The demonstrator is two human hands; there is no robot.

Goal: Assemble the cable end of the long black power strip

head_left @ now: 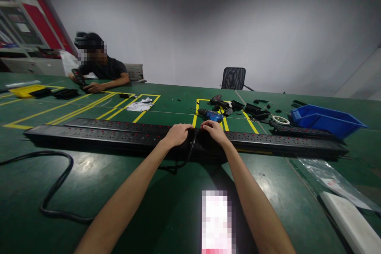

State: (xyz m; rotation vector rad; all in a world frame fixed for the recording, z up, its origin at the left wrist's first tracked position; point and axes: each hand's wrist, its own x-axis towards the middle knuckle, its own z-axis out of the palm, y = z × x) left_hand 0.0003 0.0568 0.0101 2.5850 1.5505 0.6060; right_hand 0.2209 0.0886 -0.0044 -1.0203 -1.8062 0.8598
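Long black power strips with rows of outlets and small red marks lie across the green table in front of me. My left hand is at their middle, fingers curled and pointing right; whatever is in its fingertips is hidden. Opposite it, my right hand has thumb and fingers pinched together over the same spot, on something too small to make out. A black cable hangs down the front of the strip between both hands, close to the left one.
Beyond the strips lie a blue power drill, black plastic parts and a blue bin. Thick cable loops at left. A lit phone screen, plastic bag and white box are nearer. A co-worker sits across.
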